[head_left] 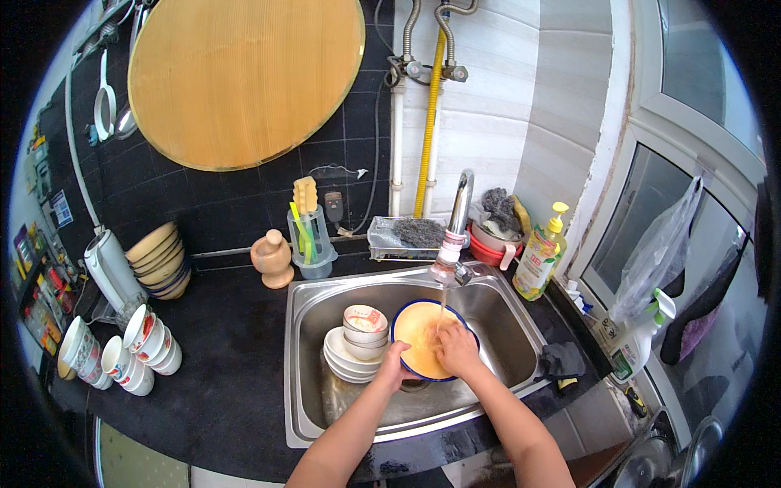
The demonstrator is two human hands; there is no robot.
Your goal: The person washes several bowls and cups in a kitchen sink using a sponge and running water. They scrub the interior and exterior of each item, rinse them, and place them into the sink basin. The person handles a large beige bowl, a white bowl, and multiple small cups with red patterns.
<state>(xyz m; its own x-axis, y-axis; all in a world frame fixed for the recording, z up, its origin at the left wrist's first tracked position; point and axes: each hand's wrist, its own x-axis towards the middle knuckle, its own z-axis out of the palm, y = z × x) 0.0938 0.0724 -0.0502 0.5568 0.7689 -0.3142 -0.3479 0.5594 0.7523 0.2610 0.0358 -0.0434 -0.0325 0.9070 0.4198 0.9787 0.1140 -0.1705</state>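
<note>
Over the sink (305, 390), my left hand (392, 368) grips the near left rim of a yellow bowl (419, 317) with a blue edge, thumb on the rim. My right hand (457, 348) rests inside the bowl, fingers laid against its inner surface, with no cloth or sponge visible in it. A thin stream of water falls from the faucet (461, 203) into the bowl beside my right fingers. Left of the bowl, small white bowls (365, 321) are stacked on several white plates (346, 370) in the sink.
Stacked bowls (163, 260) and white cups (138, 374) stand on the left counter. Behind the sink are a wooden mortar (272, 259), a utensil holder (313, 244) and a scrubber rack (411, 236). A yellow soap bottle (538, 260), spray bottle (639, 346) and dark cloth (561, 359) lie rightward.
</note>
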